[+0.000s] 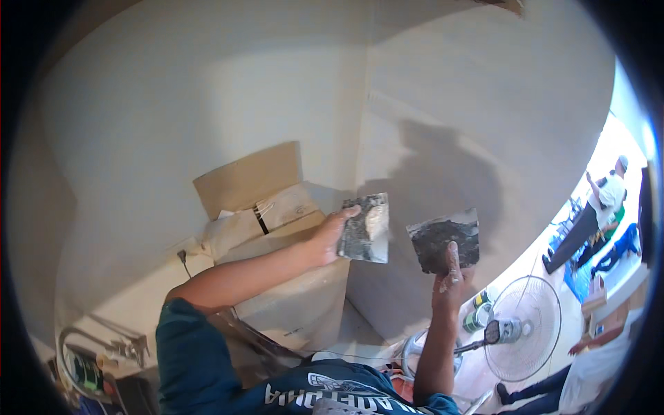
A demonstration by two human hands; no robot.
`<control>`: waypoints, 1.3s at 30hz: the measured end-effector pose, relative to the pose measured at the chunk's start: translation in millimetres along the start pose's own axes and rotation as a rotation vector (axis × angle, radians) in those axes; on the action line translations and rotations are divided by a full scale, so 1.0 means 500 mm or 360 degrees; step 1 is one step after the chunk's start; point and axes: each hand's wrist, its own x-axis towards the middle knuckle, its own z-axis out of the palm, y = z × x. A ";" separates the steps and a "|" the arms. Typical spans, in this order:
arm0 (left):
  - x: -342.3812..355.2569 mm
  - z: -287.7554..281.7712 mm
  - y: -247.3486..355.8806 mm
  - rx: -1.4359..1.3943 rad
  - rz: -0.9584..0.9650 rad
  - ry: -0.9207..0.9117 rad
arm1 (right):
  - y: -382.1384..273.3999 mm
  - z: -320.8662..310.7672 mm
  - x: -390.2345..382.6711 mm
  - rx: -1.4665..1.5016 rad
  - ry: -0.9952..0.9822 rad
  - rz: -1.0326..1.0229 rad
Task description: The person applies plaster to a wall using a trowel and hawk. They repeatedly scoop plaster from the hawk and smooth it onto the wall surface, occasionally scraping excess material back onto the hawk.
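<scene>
Before the corner wall (290, 104): left hand (325, 238) closed on plaster-smeared metal hawk plate (364, 228); right hand (449, 280) closed on loaded trowel blade (444, 242). Both plates probably stiff, light, slippery where wet; hold by clean edges.

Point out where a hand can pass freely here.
Free: the bare wall above the cardboard box, and the gap between the left hand's putty blade and the right hand's blade. Crowded: lower right, around the fan and cans.
</scene>
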 end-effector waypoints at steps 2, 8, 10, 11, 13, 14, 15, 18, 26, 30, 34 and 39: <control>0.029 0.002 -0.017 -0.0039 0.0077 -0.0212 | -0.018 -0.024 -0.021 -0.0207 -0.0023 -0.0150; 0.077 0.029 -0.018 0.0197 -0.0034 -0.0386 | -0.085 -0.020 -0.064 -0.0730 0.0125 -0.0347; 0.091 0.027 -0.024 0.0113 -0.0080 -0.0393 | -0.093 -0.008 -0.080 -0.0914 0.0142 -0.0429; 0.097 0.024 -0.027 0.0069 -0.0106 -0.0389 | -0.092 -0.003 -0.081 -0.1017 0.0137 -0.0500; 0.076 0.035 -0.015 0.0092 -0.0115 -0.0432 | -0.098 -0.008 -0.090 -0.1424 0.0067 -0.0723; 0.068 0.037 -0.011 0.0080 -0.0131 -0.0451 | -0.109 -0.002 -0.088 -0.1645 -0.0088 -0.0881; 0.061 0.034 -0.011 0.0119 -0.0150 -0.0503 | -0.125 0.013 -0.082 -0.1854 -0.0277 -0.1025; 0.045 0.041 -0.009 0.0237 -0.0082 -0.0639 | -0.141 0.038 -0.045 -0.2116 -0.0688 -0.1300; 0.032 0.051 -0.012 0.0417 0.0035 -0.0714 | -0.180 0.074 0.012 -0.2444 -0.1472 -0.1188; 0.036 0.048 -0.013 0.0443 0.0030 -0.0729 | -0.210 0.072 0.023 -0.2566 -0.1324 -0.1324; 0.033 0.049 -0.015 0.0538 0.0100 -0.0685 | -0.158 0.087 0.024 -0.2636 -0.1442 -0.1394; 0.032 0.048 -0.014 0.0562 0.0130 -0.0668 | -0.176 0.058 0.034 -0.2734 -0.1534 -0.1195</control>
